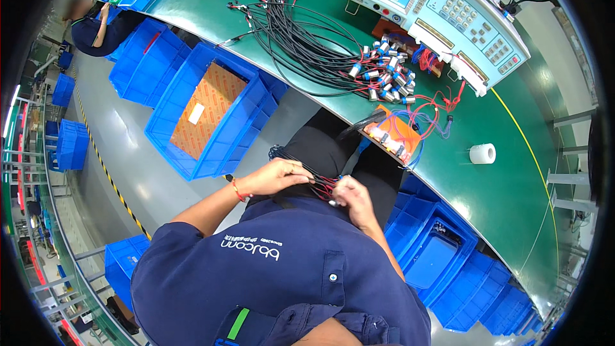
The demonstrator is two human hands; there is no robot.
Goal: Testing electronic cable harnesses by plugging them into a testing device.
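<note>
Over my lap I hold a bundle of thin black and red cables (322,188). My left hand (280,177) is closed on the bundle, thumb and fingers pressed together. At the bundle's other end, my right hand (352,193) is curled with its fingers bent in by the cable ends; what sits between them is too small to make out. On the green bench ahead lies a large pile of black cables (301,38) with silver metal connectors (387,74) at one end. Near the bench edge stands an orange fixture (392,134) with red, blue and purple wires.
A white test instrument (442,9) with a lit screen stands at the back of the bench. A white roll (482,154) lies to the right. Blue bins, one holding cardboard (208,112), line the bench's left side; more blue bins (435,250) are at right. Another person (96,32) sits far left.
</note>
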